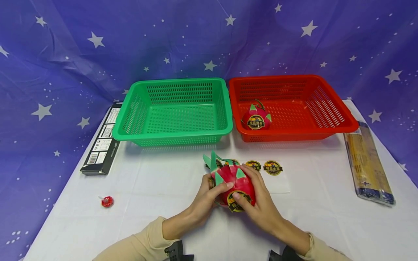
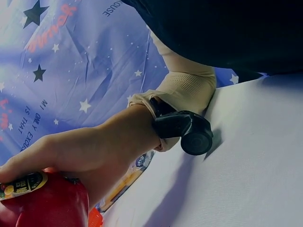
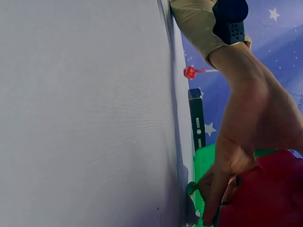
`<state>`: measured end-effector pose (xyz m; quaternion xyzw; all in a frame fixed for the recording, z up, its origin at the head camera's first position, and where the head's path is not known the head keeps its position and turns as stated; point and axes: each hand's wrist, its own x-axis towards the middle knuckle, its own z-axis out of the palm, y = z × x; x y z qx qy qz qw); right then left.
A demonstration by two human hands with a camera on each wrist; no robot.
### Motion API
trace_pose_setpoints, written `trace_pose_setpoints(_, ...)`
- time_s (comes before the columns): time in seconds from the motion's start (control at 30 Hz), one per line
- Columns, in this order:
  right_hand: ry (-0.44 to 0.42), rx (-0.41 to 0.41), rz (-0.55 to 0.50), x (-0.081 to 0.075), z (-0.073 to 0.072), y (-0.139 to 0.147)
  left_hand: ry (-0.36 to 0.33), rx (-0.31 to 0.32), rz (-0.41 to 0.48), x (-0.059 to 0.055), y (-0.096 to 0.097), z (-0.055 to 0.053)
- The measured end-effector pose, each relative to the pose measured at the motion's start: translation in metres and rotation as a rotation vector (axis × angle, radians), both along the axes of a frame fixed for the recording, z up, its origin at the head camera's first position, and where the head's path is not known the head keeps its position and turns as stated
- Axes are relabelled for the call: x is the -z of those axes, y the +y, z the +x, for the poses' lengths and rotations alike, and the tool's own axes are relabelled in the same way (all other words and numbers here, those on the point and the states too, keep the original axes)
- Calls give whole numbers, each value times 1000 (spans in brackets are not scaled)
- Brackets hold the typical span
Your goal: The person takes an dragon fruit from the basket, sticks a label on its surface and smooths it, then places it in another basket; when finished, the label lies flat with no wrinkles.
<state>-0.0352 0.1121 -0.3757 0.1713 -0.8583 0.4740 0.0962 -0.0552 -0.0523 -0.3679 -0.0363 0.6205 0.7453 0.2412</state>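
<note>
Both hands hold a red dragon fruit with green leafy tips above the white table, in the middle of the head view. My left hand grips its left side, thumb across the front. On the right side, my right hand wraps round the fruit, its thumb pressing on a black-and-gold round label on the skin. The left wrist view shows the right hand and that thumb over the label. In the right wrist view, the left hand is at the fruit. Behind the fruit lies a sheet with matching stickers.
A green basket stands at the back; beside it, a red basket contains another labelled dragon fruit. A black box and a red lollipop lie left. A yellow-and-blue plastic-wrapped pack lies right.
</note>
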Motion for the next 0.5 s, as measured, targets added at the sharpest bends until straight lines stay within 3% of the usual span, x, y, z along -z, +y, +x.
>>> trace_pose_setpoints(0.27,-55,-91,-11,-2,-2,3,9,3,-7,1,-2,-2)
trace_pose_setpoints(0.5,-9,-142,-12,0,-4,4,-2,0,-3,1,-3,-2)
